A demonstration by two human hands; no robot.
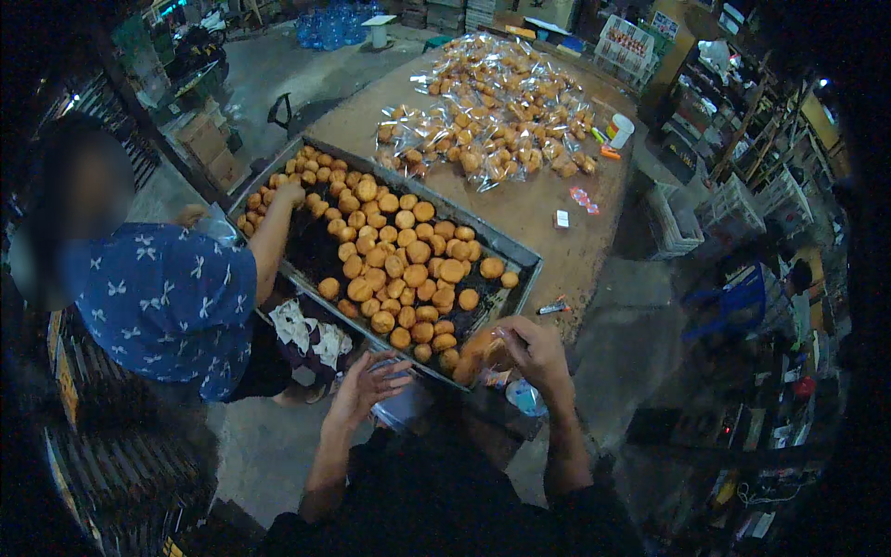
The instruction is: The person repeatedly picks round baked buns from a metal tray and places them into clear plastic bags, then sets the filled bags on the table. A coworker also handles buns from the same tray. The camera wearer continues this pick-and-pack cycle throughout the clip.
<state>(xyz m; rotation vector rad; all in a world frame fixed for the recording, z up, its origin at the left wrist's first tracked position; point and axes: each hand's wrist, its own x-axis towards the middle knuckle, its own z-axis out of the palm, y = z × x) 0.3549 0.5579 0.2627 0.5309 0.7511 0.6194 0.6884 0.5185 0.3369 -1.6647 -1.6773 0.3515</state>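
Note:
A large dark metal tray (509, 243) lies in front of me, filled with many small round golden-brown buns (418, 252). At its near right corner my right hand (536, 357) pinches the top of a clear plastic bag of buns (482, 354). That bag hangs over the tray's corner, and its contents are partly blurred. Just off the tray's near edge, my left hand (369, 383) is open, fingers spread and palm turned inward, holding nothing. Dark tray bottom shows between the buns toward the left and at the right end.
A person in a blue patterned shirt (167, 297) reaches into the tray's far left. Many filled clear bags (492, 116) are heaped on the brown table (594, 269). A white cup (621, 130) and a marker (554, 307) lie there too. Plastic crates (673, 221) stand right.

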